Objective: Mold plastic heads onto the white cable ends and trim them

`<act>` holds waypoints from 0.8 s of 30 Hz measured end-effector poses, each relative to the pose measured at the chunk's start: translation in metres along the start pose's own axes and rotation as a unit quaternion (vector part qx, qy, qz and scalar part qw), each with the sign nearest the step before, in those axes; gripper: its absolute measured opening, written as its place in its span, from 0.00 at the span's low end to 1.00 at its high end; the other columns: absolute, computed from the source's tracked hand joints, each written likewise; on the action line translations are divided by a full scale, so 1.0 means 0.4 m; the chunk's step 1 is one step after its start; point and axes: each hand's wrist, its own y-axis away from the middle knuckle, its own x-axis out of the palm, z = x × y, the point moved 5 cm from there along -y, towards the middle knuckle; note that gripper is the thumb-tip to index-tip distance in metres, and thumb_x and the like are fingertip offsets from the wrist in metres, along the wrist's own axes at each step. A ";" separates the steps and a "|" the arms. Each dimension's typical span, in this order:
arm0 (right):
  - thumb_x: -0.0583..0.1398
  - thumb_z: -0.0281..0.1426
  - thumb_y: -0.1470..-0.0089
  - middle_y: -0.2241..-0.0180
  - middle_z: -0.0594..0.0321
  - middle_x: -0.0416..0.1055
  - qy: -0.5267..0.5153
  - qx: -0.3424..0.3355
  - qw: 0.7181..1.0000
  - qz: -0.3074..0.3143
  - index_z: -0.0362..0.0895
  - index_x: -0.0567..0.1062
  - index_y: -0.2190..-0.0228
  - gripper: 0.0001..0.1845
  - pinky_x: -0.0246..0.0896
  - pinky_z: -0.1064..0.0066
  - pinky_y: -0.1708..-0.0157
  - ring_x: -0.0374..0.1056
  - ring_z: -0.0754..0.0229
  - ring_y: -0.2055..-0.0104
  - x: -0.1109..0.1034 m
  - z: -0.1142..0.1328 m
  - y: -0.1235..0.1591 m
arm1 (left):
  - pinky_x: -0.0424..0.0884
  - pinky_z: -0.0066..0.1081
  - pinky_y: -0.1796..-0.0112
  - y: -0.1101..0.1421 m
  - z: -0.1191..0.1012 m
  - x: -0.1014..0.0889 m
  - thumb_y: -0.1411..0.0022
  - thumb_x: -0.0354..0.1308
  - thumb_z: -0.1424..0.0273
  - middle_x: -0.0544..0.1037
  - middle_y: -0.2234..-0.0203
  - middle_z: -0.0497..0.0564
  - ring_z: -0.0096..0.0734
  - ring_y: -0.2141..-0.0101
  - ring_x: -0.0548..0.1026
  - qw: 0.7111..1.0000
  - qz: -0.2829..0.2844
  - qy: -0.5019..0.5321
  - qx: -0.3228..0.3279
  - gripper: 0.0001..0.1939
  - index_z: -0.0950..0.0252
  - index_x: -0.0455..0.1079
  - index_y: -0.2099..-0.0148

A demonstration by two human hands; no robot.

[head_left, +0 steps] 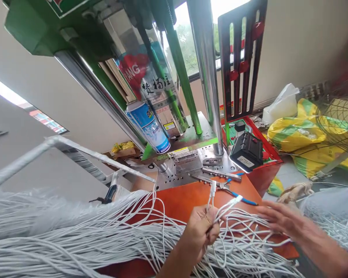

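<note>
Okay, our left hand [201, 229]: closed on a few thin white cables with pale plug ends [230, 204], tips sticking up
Our right hand [290, 224]: fingers extended, blurred, apart from the left one; near the blue-handled metal pliers [249, 200], we can't tell if touching
Pile: long grey-white cable heap [104, 239] across the flat orange-red table [176, 199], around and under our left hand
Pliers: on the table beyond the heap, by grey metal bars [222, 173]
Machine: green press with shiny steel columns [203, 77]; we see a blue-and-white spray can [149, 129] at its front left
Right side: black plastic case [248, 148] on a red metal cabinet [268, 170], yellow-green plastic bags [295, 131] farther off
</note>
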 end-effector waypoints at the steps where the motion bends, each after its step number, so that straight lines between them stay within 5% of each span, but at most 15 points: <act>1: 0.62 0.68 0.49 0.51 0.39 0.81 -0.141 0.060 0.983 0.105 0.53 0.83 0.49 0.40 0.75 0.45 0.58 0.80 0.38 0.54 0.106 0.019 -0.011 | 0.40 0.25 0.85 -0.012 -0.002 0.010 0.39 0.67 0.43 0.60 0.89 0.40 0.17 0.88 0.49 1.000 0.003 -0.012 0.002 0.29 0.68 0.74 0.63; 4: 0.68 0.59 0.47 0.44 0.43 0.78 -0.366 0.135 0.897 0.207 0.48 0.78 0.47 0.36 0.73 0.48 0.48 0.77 0.41 0.46 0.324 0.121 -0.073 | 0.40 0.26 0.84 -0.043 -0.013 0.024 0.39 0.66 0.41 0.61 0.89 0.40 0.16 0.88 0.49 0.999 0.002 -0.054 0.010 0.31 0.67 0.71 0.67; 6: 0.71 0.53 0.46 0.48 0.48 0.81 -0.390 0.150 0.890 0.182 0.47 0.77 0.48 0.32 0.73 0.50 0.48 0.78 0.45 0.49 0.387 0.172 -0.137 | 0.39 0.26 0.84 -0.058 -0.021 0.015 0.39 0.65 0.40 0.61 0.89 0.41 0.16 0.88 0.48 0.997 -0.010 -0.073 0.001 0.31 0.65 0.68 0.70; 10: 0.71 0.50 0.44 0.57 0.54 0.84 -0.338 0.027 0.931 0.134 0.47 0.78 0.54 0.24 0.68 0.52 0.43 0.79 0.47 0.50 0.411 0.225 -0.249 | 0.38 0.27 0.84 -0.092 -0.038 -0.030 0.39 0.65 0.41 0.63 0.89 0.41 0.16 0.88 0.48 0.998 -0.013 -0.054 -0.026 0.30 0.64 0.65 0.70; 14: 0.64 0.49 0.36 0.57 0.55 0.84 -0.235 -0.050 0.966 0.091 0.49 0.79 0.54 0.18 0.68 0.54 0.44 0.79 0.47 0.51 0.414 0.195 -0.280 | 0.41 0.26 0.84 -0.131 -0.030 -0.075 0.37 0.62 0.40 0.65 0.87 0.43 0.17 0.88 0.51 0.997 0.007 -0.068 -0.038 0.31 0.65 0.67 0.68; 24: 0.64 0.46 0.34 0.51 0.54 0.82 -0.258 0.023 0.953 0.156 0.49 0.78 0.50 0.17 0.71 0.56 0.44 0.78 0.49 0.47 0.436 0.164 -0.272 | 0.56 0.22 0.84 -0.147 -0.021 -0.129 0.29 0.59 0.47 0.72 0.80 0.46 0.18 0.86 0.62 0.994 0.001 -0.110 0.010 0.26 0.69 0.74 0.52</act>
